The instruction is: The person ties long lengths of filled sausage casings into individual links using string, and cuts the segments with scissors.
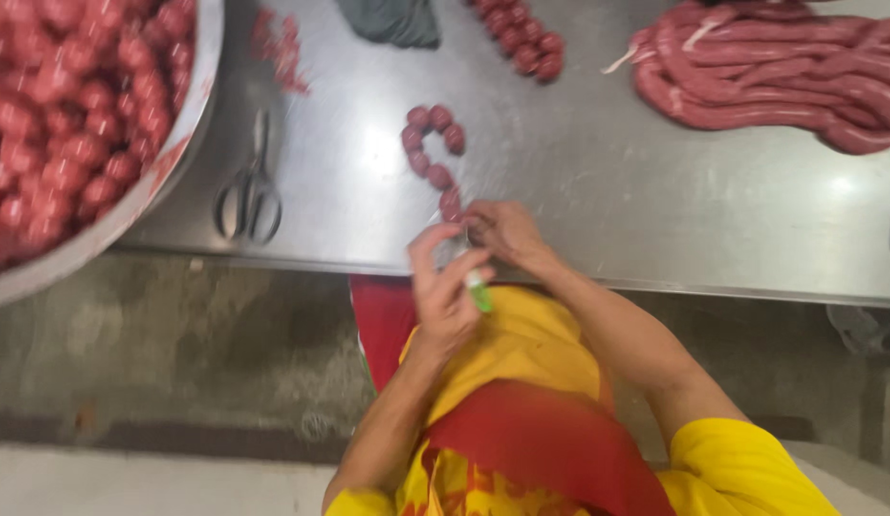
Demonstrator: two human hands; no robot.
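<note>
**Sausage balls: a big bowl full, a long pile still to go**

Sausage work is well under way, judging by how things lie. Both hands meet at the near edge of the steel counter [598, 191]. The right hand [507, 234] pinches the near end of a short chain of little red sausage balls [434, 153]. That chain curls like a hook from the hand toward the far side of the counter. The left hand [445, 296] is closed around a small green and white tool [477, 291]. The picture is blurry here, so it may be a lighter or a small spool, and I cannot tell which.

Done part: a big metal bowl [192, 115] at the left is heaped with small red balls. Another short chain of balls [526, 43] lies at the far side of the counter, well apart from the hands.

Left to do: a thick pile of long sausage ropes [770, 76] sits at the far right. These ropes are smooth and not yet made into balls. So I think a lot is finished, and a good pile is still waiting.

Scissors [249, 196] lie flat on the counter between the bowl and the hands, and nobody is touching them. A dark grey cloth [392, 21] rests at the far edge. Some red scraps [282, 53] are smeared on the counter near it.
</note>
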